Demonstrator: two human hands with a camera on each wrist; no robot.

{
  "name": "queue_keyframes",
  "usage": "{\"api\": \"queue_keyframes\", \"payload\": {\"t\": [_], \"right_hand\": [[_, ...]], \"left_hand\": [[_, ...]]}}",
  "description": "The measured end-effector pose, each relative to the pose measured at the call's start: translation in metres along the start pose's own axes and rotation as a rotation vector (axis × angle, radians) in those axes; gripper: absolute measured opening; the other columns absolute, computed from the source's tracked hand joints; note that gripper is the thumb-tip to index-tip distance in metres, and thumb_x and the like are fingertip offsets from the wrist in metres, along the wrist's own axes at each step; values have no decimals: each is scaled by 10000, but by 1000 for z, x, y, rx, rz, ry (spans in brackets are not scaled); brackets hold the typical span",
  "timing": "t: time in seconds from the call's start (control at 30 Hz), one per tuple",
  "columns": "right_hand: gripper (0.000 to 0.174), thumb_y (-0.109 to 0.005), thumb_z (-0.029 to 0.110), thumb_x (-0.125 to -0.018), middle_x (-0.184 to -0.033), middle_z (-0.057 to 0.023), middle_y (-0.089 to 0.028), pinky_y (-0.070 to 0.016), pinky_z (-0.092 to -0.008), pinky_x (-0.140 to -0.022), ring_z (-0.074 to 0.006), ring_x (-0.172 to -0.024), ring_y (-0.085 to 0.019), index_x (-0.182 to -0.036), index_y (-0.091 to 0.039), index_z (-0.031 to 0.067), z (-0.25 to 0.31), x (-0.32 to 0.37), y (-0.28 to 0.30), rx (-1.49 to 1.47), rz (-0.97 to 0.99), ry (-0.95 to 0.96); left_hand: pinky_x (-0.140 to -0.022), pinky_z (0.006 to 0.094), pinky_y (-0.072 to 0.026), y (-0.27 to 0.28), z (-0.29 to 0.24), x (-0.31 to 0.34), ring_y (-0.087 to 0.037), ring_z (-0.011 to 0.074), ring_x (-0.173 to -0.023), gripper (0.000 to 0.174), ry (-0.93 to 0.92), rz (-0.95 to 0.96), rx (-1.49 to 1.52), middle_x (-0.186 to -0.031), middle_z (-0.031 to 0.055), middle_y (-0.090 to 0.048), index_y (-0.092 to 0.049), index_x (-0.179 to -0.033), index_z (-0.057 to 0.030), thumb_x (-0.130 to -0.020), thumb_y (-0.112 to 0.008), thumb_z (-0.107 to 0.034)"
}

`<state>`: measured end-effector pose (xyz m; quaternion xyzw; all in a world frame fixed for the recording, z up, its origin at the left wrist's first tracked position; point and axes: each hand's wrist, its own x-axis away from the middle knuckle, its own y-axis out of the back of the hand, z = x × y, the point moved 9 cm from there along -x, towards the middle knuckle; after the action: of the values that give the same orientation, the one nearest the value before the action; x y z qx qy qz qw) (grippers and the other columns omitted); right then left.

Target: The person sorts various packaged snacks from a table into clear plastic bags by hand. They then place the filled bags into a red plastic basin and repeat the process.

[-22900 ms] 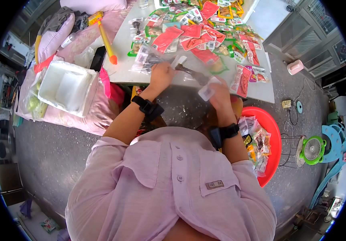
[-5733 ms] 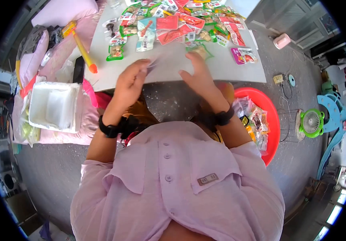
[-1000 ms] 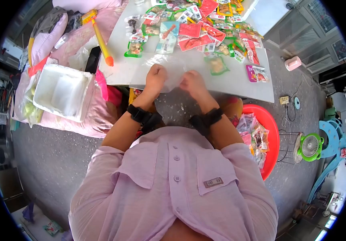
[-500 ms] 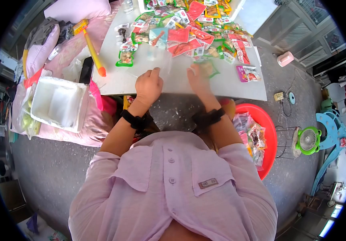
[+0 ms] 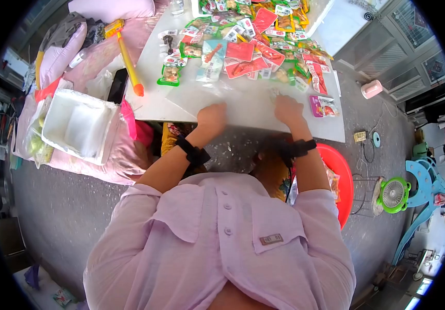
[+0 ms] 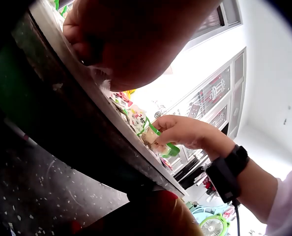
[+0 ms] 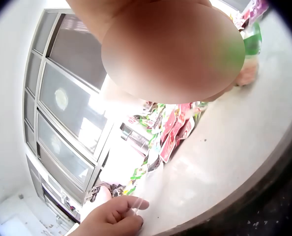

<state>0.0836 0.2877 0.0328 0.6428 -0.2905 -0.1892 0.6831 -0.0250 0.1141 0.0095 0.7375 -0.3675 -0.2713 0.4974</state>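
My left hand point(image 5: 212, 120) is near the table's front edge. It pinches a clear plastic bag point(image 7: 147, 189) between thumb and fingers, and the thin film spreads over the tabletop in the head view. To the right, my right hand point(image 5: 289, 111) grips a green-edged snack packet point(image 6: 156, 139) with pale contents, its fingers on the packet's upper side. That packet is mostly hidden by the hand in the head view; its green end shows in the right wrist view. Beyond the hands lie a light-blue packet point(image 5: 211, 61) and several red packets point(image 5: 246, 68).
A pile of snack packets point(image 5: 284, 31) covers the table's point(image 5: 171, 108) far side. A purple-and-red packet point(image 5: 324, 106) lies near the right edge. A red basin point(image 5: 342, 170) stands on the floor. At left are a white foam box point(image 5: 80, 124) and a yellow stick point(image 5: 127, 62).
The right hand has come down on the green-edged packet, taken hold of it and moved it right. The left hand keeps the clear bag, which both hands were handling a second ago.
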Motion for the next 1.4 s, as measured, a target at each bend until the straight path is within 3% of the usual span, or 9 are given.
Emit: {"api": "queue_keyframes", "payload": {"t": [0.17, 0.37, 0.47, 0.57, 0.8, 0.87, 0.93, 1.03, 1.4], "right_hand": [[261, -469, 124, -685, -912, -148, -560, -445, -367, -730, -290, -868, -547, -924, -540, 46, -3, 10, 7, 103, 101, 28], [302, -510, 169, -664, -785, -162, -583, -458, -375, -669, -319, -742, -569, -913, -520, -1, -22, -3, 2, -71, -122, 40], [271, -530, 128, -675, -815, -138, -584, -465, -346, -612, -277, -737, -578, -913, -503, 0, -34, 7, 17, -375, -131, -59], [231, -506, 28, -702, -843, -84, -572, -475, -312, -605, -219, -750, -579, -932, -492, 16, -27, 33, 12, -1539, -92, -132], [249, -481, -53, -713, -875, -60, -554, -483, -332, -651, -194, -796, -566, -950, -500, 24, 34, 43, -30, -2268, 6, 10], [227, -502, -45, -713, -871, -63, -556, -476, -316, -640, -189, -773, -568, -930, -510, 21, 40, 46, -15, -1894, -256, 219], [220, -513, -37, -715, -871, -63, -557, -473, -309, -638, -184, -763, -567, -927, -512, 20, 50, 45, -29, -2360, -95, 91], [234, -541, -8, -721, -891, -64, -557, -464, -292, -619, -167, -757, -561, -948, -509, 36, 48, 33, -52, -1935, -222, 34], [277, -520, 142, -784, -944, -50, -547, -462, -296, -628, -187, -845, -554, -1035, -437, 62, 15, 45, -58, -1731, 332, -261]], "left_hand": [[-656, 417, -433, 5, -7, 1, -546, 329, -734, 141, -7, 42, -6, -785, 162, -561, -488, -803, -44, -711, -436, -138], [-654, 423, -430, 0, 0, -1, -545, 335, -730, 145, 26, 36, 40, -781, 167, -563, -483, -804, -47, -720, -433, -154], [-592, 396, -448, -2, -1, -1, -566, 282, -702, 135, 23, 17, -3, -762, 117, -574, -495, -816, -69, -719, -445, -149], [-637, 433, -421, -3, -7, 1, -540, 340, -728, 177, 23, 26, 136, -767, 174, -561, -474, -840, -47, -723, -436, -174], [-635, 421, -421, -3, -20, 2, -546, 333, -734, 257, -2, -11, 221, -769, 182, -569, -475, -944, -42, -729, -433, -176], [-633, 416, -423, -1, -21, 3, -550, 329, -737, 298, -10, -62, 260, -778, 185, -572, -469, -993, -38, -732, -432, -176], [-636, 413, -423, -5, -20, 1, -551, 328, -747, 320, 35, 0, 335, -791, 185, -573, -462, -1018, -35, -735, -433, -181], [-636, 413, -421, -7, -20, 2, -550, 333, -754, 326, 77, 40, 414, -798, 185, -573, -459, -1025, -31, -740, -432, -188], [-632, 436, -407, 3, -36, 9, -531, 359, -740, 194, 1, 8, 297, -756, 193, -556, -464, -873, -43, -744, -418, -180]]}}
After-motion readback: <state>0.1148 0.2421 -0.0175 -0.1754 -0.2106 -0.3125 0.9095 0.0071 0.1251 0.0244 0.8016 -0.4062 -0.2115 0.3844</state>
